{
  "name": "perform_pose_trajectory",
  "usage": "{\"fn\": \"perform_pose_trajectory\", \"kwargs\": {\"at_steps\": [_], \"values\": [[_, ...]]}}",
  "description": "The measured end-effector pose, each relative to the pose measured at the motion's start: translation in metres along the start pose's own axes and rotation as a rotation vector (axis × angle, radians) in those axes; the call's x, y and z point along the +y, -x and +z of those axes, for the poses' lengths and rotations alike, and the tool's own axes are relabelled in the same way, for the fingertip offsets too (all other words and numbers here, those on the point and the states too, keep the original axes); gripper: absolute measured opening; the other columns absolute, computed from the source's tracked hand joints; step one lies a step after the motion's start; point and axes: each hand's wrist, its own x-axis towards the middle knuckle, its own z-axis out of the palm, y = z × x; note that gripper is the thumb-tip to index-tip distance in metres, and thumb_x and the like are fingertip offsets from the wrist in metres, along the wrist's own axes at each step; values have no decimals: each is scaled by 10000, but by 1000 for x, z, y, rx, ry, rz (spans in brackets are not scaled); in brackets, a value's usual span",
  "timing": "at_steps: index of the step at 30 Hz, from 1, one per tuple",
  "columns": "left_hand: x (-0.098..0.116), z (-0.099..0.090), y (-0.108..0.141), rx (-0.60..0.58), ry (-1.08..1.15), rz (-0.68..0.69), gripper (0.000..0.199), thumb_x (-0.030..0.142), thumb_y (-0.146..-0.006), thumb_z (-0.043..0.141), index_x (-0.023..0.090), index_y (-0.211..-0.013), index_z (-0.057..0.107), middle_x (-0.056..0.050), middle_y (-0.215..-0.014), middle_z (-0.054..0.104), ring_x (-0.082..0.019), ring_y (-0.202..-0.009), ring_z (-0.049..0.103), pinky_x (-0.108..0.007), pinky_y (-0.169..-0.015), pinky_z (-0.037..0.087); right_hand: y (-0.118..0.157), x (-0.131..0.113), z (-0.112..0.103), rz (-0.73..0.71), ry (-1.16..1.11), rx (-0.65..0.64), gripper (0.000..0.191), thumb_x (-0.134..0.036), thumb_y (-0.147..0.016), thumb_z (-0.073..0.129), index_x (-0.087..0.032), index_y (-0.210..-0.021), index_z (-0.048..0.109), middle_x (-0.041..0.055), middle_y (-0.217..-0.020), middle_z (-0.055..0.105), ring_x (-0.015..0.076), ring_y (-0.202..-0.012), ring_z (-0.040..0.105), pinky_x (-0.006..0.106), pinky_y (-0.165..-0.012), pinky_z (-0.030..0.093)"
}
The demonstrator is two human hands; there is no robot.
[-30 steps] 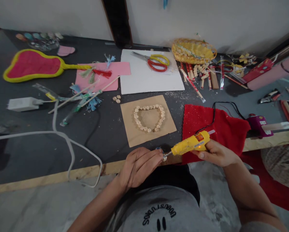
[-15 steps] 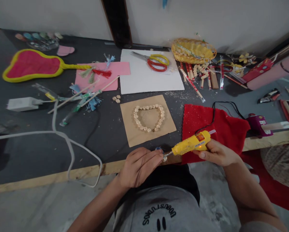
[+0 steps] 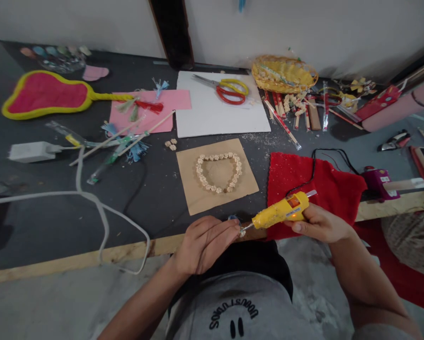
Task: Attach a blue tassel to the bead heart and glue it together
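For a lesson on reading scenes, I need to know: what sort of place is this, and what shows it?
Probably a craft workspace: the right hand holds a glue gun, scissors lie on a white board, and small flowers form an outline on brown card.

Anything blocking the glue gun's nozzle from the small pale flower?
Nothing visible: the yellow glue gun in the right hand has its nozzle at the small pale flower by the left hand; whether they touch is unclear.
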Motion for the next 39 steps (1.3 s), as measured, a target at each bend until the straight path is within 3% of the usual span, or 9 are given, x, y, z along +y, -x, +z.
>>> {"fn": "perform_pose_trajectory", "kwargs": {"at_steps": [7, 13, 19, 27, 34, 39], "values": [[0, -1, -5, 1, 23, 18, 184, 101, -989, 549, 121, -1139, 653, -69, -1045, 794, -143, -945, 743, -265, -772, 588, 2, -1, -2, 14, -9, 35, 382, -520, -984, 543, -156, -1026, 650, 33, -820, 623, 115, -679, 542, 211, -596, 482], [0, 0, 2, -34, -34, 42, 271, 50, -939, 593, 109, -1198, 647, -95, -1111, 778, -186, -1027, 726, -330, -879, 583, 0, -3, -2, 1, -34, 13, 361, -505, -996, 525, -163, -980, 636, 19, -796, 597, 109, -660, 518, 214, -611, 483], [1, 0, -6, -6, -12, 59, 203, 62, -946, 590, 99, -1137, 647, -81, -1008, 792, -162, -915, 736, -285, -744, 584, -4, -4, -3, -25, 38, -17, 408, -518, -1003, 501, -151, -1096, 653, 44, -854, 642, 131, -721, 572, 243, -676, 525], [1, 0, -6, -29, -37, 88, 249, 31, -914, 620, 95, -1154, 645, -96, -1039, 785, -175, -909, 729, -298, -751, 584, -4, -8, -8, -39, 120, -27, 441, -548, -1008, 480, -150, -984, 668, 36, -820, 633, 115, -683, 544, 219, -646, 509], [1, -2, -15, -2, -72, 126, 143, 73, -937, 606, 104, -1068, 654, -92, -976, 794, -173, -813, 721, -307, -669, 592, -5, -11, -14, -51, 175, -48, 412, -530, -1010, 487, -160, -966, 664, 27, -786, 615, 110, -648, 519, 200, -568, 470], [0, -3, -14, -22, -112, 121, 172, 72, -943, 596, 110, -1102, 647, -89, -997, 793, -174, -837, 728, -300, -682, 593, -3, -8, -14, -52, 196, -35, 407, -514, -1016, 478, -156, -965, 663, 42, -820, 629, 126, -698, 551, 216, -609, 480]]}}
